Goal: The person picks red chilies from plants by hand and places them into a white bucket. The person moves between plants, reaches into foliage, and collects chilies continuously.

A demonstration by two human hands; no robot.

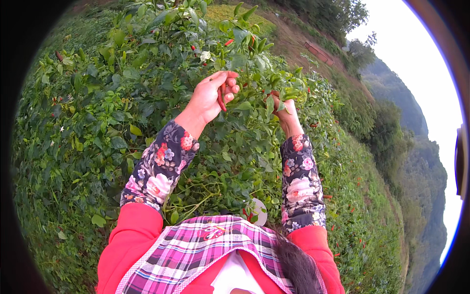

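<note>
My left hand (216, 92) is curled around a ripe red chili pepper (221, 100), whose tip hangs below the fingers. Off to its right, my right hand (284, 106) reaches into the leafy top of a chili pepper plant (253, 79). Leaves cover most of its fingers, so I cannot see whether they grip anything. A bit of red shows among the leaves by those fingers. Above both hands the plant bears upright green chili peppers (261, 45) and a red chili pepper (229, 42). A white flower or pale leaf (205, 56) sits above my left hand.
Dense pepper foliage (110, 139) surrounds me on the left and ahead. Close to my apron (213, 235) is a pale round container rim (261, 211) with red peppers (249, 215) beside it. More red-dotted plants line the right, before a grassy slope (374, 198).
</note>
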